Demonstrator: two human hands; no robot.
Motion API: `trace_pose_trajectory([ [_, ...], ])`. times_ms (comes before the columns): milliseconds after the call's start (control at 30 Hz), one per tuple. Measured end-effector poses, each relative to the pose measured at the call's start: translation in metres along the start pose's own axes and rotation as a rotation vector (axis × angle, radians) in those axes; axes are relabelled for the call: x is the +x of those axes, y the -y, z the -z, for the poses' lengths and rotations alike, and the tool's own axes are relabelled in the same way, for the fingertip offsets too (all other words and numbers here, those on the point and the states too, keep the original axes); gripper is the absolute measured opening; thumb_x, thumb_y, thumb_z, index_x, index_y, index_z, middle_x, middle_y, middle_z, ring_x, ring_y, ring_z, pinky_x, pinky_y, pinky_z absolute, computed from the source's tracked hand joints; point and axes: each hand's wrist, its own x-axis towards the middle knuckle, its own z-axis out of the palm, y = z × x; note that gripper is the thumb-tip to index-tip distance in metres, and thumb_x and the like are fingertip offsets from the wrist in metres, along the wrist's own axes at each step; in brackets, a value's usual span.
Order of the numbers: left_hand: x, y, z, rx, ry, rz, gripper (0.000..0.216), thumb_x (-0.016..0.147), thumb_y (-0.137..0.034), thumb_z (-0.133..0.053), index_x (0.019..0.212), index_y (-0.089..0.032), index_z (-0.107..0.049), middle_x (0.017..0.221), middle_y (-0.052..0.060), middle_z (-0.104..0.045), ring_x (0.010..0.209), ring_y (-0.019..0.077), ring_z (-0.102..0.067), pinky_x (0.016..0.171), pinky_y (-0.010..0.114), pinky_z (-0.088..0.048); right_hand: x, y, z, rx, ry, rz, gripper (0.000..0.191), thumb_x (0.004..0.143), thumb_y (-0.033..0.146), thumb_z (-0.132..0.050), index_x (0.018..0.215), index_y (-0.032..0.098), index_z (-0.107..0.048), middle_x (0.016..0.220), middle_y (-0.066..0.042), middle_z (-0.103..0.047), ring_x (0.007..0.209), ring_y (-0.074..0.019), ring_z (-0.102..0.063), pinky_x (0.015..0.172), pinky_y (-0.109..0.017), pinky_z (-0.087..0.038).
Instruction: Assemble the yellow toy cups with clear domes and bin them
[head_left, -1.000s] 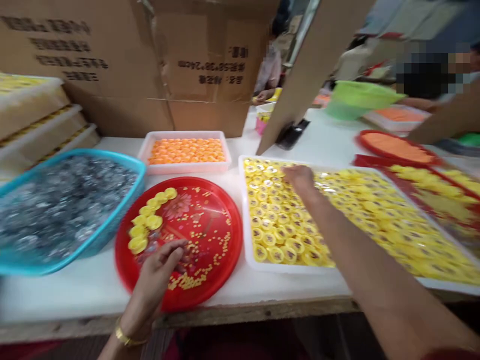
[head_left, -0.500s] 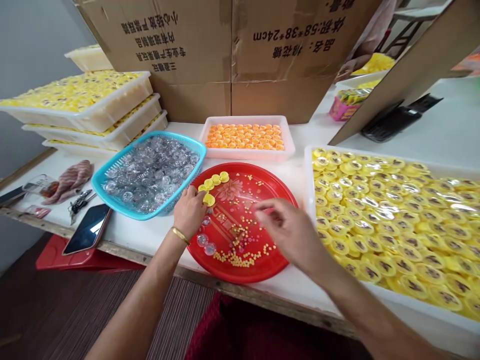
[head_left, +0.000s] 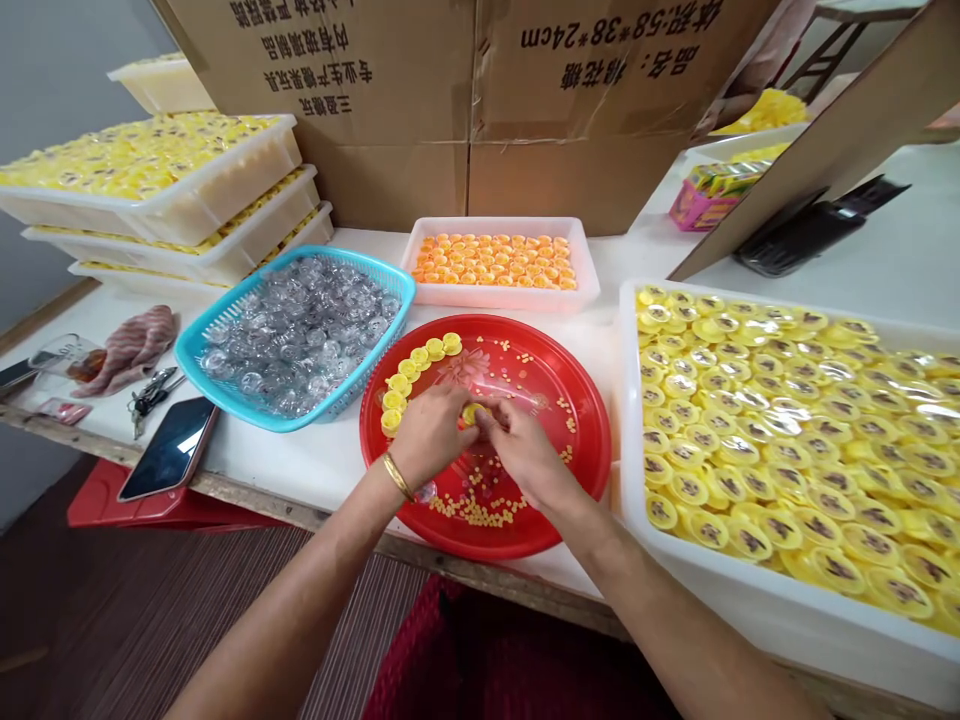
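My left hand (head_left: 435, 432) and my right hand (head_left: 523, 448) meet over the red round tray (head_left: 581, 400). Their fingertips are closed on a small round yellow cup (head_left: 472, 412), which they partly hide. A curved row of several similar yellow cups (head_left: 409, 369) lines the tray's far-left inner side. Small pale-yellow pellets (head_left: 484, 510) are scattered over the tray floor, thickest near the front. Beside my left wrist, a clear plastic piece (head_left: 426, 492) lies at the tray's near-left side, partly covered.
Left of the tray, a blue basket (head_left: 196, 368) holds many clear plastic shells. Behind stands a white tray (head_left: 506, 294) of orange cups. A large white tray (head_left: 631, 440) of yellow pieces is on the right. A phone (head_left: 171, 448) and keys (head_left: 154, 395) lie near the left front edge.
My left hand has moved right from the row of cups to the tray's middle. My right hand has moved left to meet it, and its fingers have closed. The view has shifted slightly.
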Motion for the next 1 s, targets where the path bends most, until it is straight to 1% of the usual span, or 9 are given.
trace_pose_trajectory([
  [67,-0.005,-0.003,0.003,-0.091,-0.003,-0.038,0.020,0.087,-0.018,-0.051,0.098,-0.014,-0.067,0.090,0.005,-0.068,0.078,0.0145,-0.061,0.073,0.026,-0.048,-0.009,-0.005,0.011,0.161,-0.001,-0.080,0.029,0.084,0.041,-0.058,0.101,0.019,-0.060,0.095,-0.006,-0.066,0.078,-0.0221,-0.066,0.070,-0.036,-0.057],
  [133,-0.010,0.004,0.010,-0.100,-0.032,-0.007,0.025,0.087,-0.014,-0.048,0.103,-0.014,-0.067,0.095,0.006,-0.068,0.078,0.0141,-0.061,0.074,0.027,-0.048,-0.018,-0.010,0.024,0.135,-0.046,-0.122,0.029,0.079,0.044,-0.062,0.093,0.019,-0.060,0.084,-0.004,-0.065,0.068,-0.0207,-0.066,0.063,-0.034,-0.057],
  [267,-0.016,0.024,0.017,0.212,-0.020,0.079,0.018,0.085,-0.016,-0.054,0.089,-0.012,-0.071,0.092,0.013,-0.066,0.092,0.0251,-0.058,0.083,0.037,-0.046,-0.034,-0.015,0.043,-0.071,-0.091,-0.123,0.029,0.078,0.045,-0.064,0.089,0.018,-0.061,0.070,-0.001,-0.063,0.056,-0.0187,-0.064,0.054,-0.029,-0.053],
  [400,-0.018,0.019,0.002,0.490,0.104,0.044,0.026,0.088,-0.023,-0.051,0.080,-0.011,-0.072,0.088,0.017,-0.064,0.097,0.0303,-0.055,0.083,0.040,-0.044,-0.041,-0.008,0.043,0.092,-0.049,-0.121,0.036,0.078,0.048,-0.065,0.095,0.017,-0.060,0.081,-0.003,-0.065,0.067,-0.0185,-0.067,0.065,-0.029,-0.055],
  [467,-0.018,0.012,-0.007,0.521,0.135,0.053,0.031,0.090,-0.019,-0.044,0.079,-0.010,-0.071,0.085,0.017,-0.064,0.094,0.0299,-0.056,0.081,0.041,-0.044,-0.043,-0.004,0.041,0.202,-0.001,-0.114,0.040,0.075,0.046,-0.069,0.101,0.017,-0.059,0.090,-0.004,-0.066,0.076,-0.0192,-0.068,0.075,-0.032,-0.055],
  [567,-0.018,0.006,-0.014,0.506,0.145,0.072,0.035,0.091,-0.013,-0.037,0.080,-0.010,-0.070,0.083,0.016,-0.064,0.089,0.0287,-0.059,0.074,0.039,-0.044,-0.045,-0.004,0.041,0.185,0.017,-0.057,0.042,0.070,0.036,-0.075,0.106,0.018,-0.059,0.097,-0.004,-0.066,0.086,-0.0193,-0.066,0.082,-0.032,-0.053],
  [733,-0.023,0.008,-0.014,0.423,0.092,0.097,0.029,0.092,-0.016,-0.038,0.089,-0.012,-0.067,0.091,0.014,-0.064,0.088,0.0248,-0.061,0.073,0.035,-0.045,-0.050,-0.011,0.042,0.048,-0.013,-0.029,0.035,0.076,0.033,-0.066,0.107,0.020,-0.058,0.089,-0.003,-0.067,0.082,-0.0202,-0.067,0.078,-0.034,-0.054],
  [900,-0.031,0.008,-0.014,0.517,0.070,0.139,0.025,0.090,-0.018,-0.043,0.092,-0.011,-0.067,0.092,0.017,-0.063,0.094,0.0288,-0.058,0.076,0.037,-0.045,-0.053,-0.011,0.038,-0.152,-0.135,0.040,0.034,0.076,0.031,-0.067,0.108,0.021,-0.060,0.095,-0.006,-0.068,0.087,-0.0232,-0.066,0.083,-0.038,-0.053],
  [1000,-0.034,0.005,-0.018,0.510,0.106,0.150,0.026,0.090,-0.017,-0.041,0.090,-0.011,-0.066,0.090,0.015,-0.063,0.090,0.0275,-0.060,0.074,0.036,-0.045,-0.052,-0.011,0.036,0.026,-0.110,0.021,0.033,0.077,0.036,-0.067,0.105,0.020,-0.057,0.092,-0.005,-0.067,0.081,-0.0225,-0.067,0.078,-0.036,-0.055],
])
